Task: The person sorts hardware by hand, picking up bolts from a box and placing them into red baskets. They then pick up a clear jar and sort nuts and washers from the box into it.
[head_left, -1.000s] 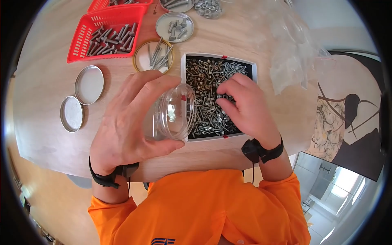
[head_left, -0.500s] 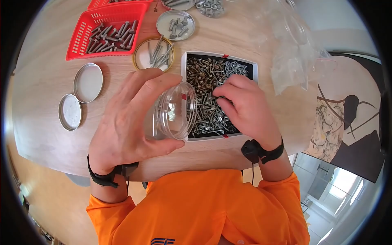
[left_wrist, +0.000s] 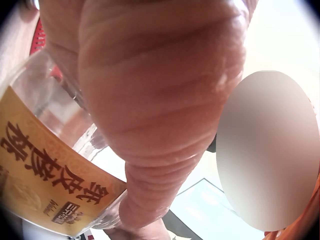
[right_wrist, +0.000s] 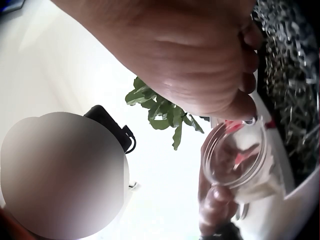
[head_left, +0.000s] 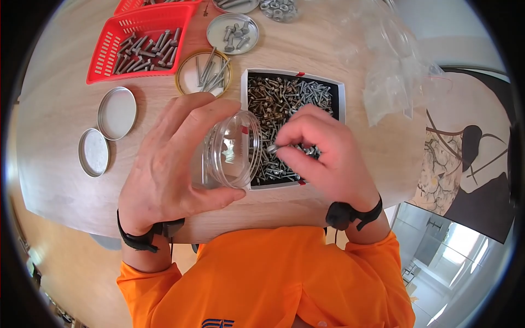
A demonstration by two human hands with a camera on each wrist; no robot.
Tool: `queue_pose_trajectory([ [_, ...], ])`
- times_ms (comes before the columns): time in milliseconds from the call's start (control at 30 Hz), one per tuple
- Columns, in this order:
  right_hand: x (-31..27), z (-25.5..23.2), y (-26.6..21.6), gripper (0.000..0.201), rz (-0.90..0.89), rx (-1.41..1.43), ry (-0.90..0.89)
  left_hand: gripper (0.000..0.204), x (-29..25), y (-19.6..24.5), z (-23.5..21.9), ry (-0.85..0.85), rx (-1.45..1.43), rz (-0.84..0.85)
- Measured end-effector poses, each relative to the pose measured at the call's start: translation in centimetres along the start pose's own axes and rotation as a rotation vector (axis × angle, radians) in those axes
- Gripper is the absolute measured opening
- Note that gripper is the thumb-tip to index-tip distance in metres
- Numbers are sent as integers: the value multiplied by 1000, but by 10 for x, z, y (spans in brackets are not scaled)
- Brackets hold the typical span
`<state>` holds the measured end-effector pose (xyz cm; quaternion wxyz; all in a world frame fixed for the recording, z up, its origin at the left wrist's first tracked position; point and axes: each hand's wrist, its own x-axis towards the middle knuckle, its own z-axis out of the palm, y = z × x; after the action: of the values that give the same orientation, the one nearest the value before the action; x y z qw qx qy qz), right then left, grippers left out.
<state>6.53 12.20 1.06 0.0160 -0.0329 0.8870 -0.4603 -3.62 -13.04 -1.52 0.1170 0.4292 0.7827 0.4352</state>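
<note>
My left hand (head_left: 169,156) grips a clear plastic jar (head_left: 232,156), thumb and fingers spread round it. The jar is tipped on its side, its round mouth facing right, at the left edge of a white box (head_left: 341,101) with a black inside. A yellow paper label (left_wrist: 55,170) on the jar shows in the left wrist view. Over the box, my right hand (head_left: 328,153) pinches a small shiny metal fastener (head_left: 272,148) between thumb and forefinger, close to the jar's mouth. Under it lie many small screws (head_left: 273,98), brownish at the far left and silvery elsewhere.
Beyond the jar stand a red basket (head_left: 94,65) of bolts, a yellow-rimmed lid (head_left: 180,76) with long bolts and a round lid (head_left: 216,35) with short bolts. Two round lids (head_left: 116,113) lie at the left. Clear plastic bags (head_left: 391,82) spread at the right, nuts (head_left: 280,10) at the back.
My right hand has come up out of the screws and shifted left toward the jar, a small metal fastener now showing at its fingertips. My left hand and the jar have hardly moved.
</note>
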Motion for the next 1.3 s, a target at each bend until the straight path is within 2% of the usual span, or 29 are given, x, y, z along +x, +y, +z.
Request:
queue_pose_trajectory([
  [67,3,5,-9,12,-41,100,-6,97,0,0,-1,-2,-1,-1],
  [167,4,-8,3,13,-26,-43,93,97,0,-1,-1,11,19,18],
  [333,-2,-15,29,14,-107,-501,-12,96,-1,0,0,9,30,11],
  [533,0,-11,31,18,-111,-629,-67,97,0,0,-1,-1,23,9],
  [633,-1,-16,24,16,-41,-449,-49,97,-1,-1,-1,2,34,11],
  [733,0,-5,-4,13,96,-44,-22,98,0,-1,1,2,1,-5],
  [833,6,3,-11,13,-75,48,-90,99,1,-1,-1,-12,27,-1],
  [867,7,4,-13,13,-60,84,-52,100,1,-1,-1,-13,29,-1],
  [967,8,-11,10,12,-15,-49,174,100,0,-2,1,1,23,0],
  [1000,9,-21,15,12,20,-223,164,100,0,-3,0,3,25,5],
  [1100,11,-24,39,18,-16,-464,78,100,0,-2,1,3,23,7],
  [1200,17,-8,41,22,-98,-584,57,99,-1,-2,0,3,27,0],
  [1300,18,-7,43,24,-72,-626,3,99,-1,-2,0,4,20,-1],
])
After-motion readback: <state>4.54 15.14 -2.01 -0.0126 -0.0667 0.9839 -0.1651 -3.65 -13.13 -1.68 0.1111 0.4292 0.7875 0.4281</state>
